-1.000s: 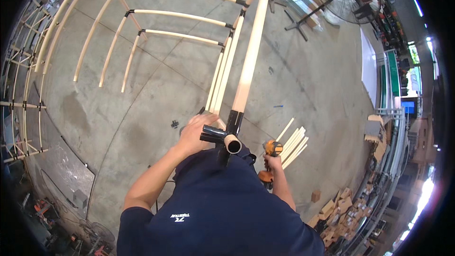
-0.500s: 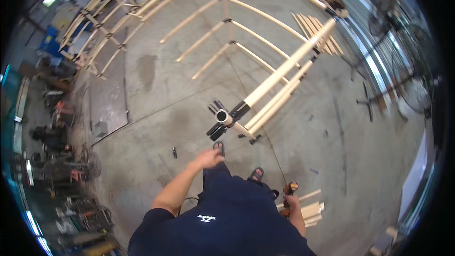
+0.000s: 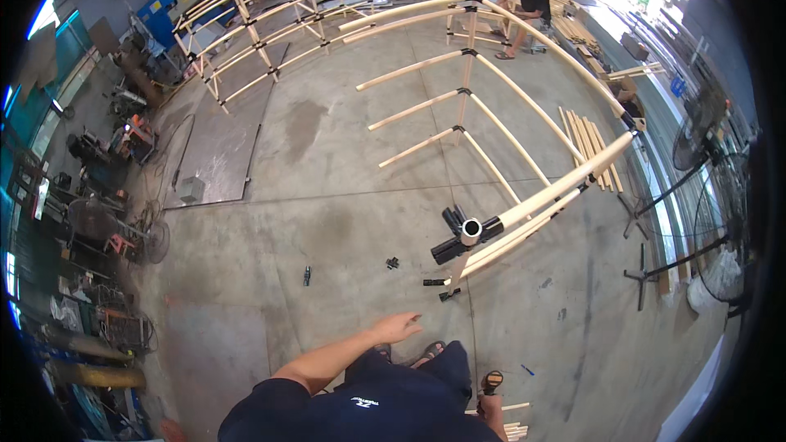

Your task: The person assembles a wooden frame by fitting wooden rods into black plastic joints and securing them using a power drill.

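Note:
My left hand [image 3: 396,327] is held out in front of my body, fingers loosely stretched, with nothing in it. Low at my right side, my right hand [image 3: 491,411] is closed round an orange-and-black cordless drill [image 3: 492,380]; most of its body is hidden. Ahead stands a frame of cream pipes [image 3: 565,182] with black joints. Its nearest upright ends in an open pipe mouth [image 3: 471,231], and a black joint [image 3: 447,250] with empty sockets surrounds it. Neither hand touches the frame. Loose black joints [image 3: 307,276] lie on the floor to the left.
Cream pipes [image 3: 591,147] lie by the frame's right side, and more lie near my right hand. Another person [image 3: 528,12] sits at the back. Stand fans [image 3: 696,143] line the right; machines [image 3: 102,225] line the left. A metal plate [image 3: 217,147] lies on the floor.
My view has tilted up, bringing the seated person and more of the back into sight. My left hand appears lower and farther right in view. The drill stays in my right hand.

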Available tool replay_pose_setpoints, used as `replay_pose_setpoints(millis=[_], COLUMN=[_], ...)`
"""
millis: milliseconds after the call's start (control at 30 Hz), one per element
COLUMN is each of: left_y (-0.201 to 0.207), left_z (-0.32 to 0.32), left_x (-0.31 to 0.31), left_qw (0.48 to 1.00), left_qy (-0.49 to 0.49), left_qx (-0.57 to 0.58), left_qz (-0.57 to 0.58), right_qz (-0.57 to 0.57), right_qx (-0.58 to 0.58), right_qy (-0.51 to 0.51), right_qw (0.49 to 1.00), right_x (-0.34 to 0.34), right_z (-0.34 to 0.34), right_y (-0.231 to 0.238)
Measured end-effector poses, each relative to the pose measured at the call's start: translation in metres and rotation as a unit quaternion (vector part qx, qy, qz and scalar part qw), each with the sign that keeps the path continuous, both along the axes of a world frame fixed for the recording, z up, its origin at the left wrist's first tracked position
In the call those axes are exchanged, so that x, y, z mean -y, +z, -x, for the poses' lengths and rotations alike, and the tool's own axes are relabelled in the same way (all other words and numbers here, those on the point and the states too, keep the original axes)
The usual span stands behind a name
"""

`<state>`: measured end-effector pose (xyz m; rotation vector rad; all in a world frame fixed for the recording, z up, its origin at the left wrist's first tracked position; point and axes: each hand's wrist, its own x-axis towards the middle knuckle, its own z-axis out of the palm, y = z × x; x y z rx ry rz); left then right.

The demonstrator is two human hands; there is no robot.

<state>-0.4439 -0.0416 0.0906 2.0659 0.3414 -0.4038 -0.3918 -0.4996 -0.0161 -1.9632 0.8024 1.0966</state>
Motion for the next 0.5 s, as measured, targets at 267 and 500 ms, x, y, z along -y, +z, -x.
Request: replay_pose_setpoints(millis=[267, 500], left_y=[0.059, 0.024], left_z=[-0.108, -0.148], left_x=[0.028, 0.037], left_qw=[0.928, 0.875], left_qy=[0.24, 0.296], left_qx=[0.271, 0.356], left_qz=[0.09, 0.142], right_qz=[0.104, 0.102], right_qx=[0.03, 0.084], right_qy=[0.133, 0.175], right_qw=[0.985, 0.976], right_x=[0.018, 0.045], right_z=[-0.057, -0.145], right_y=[-0.047, -0.158])
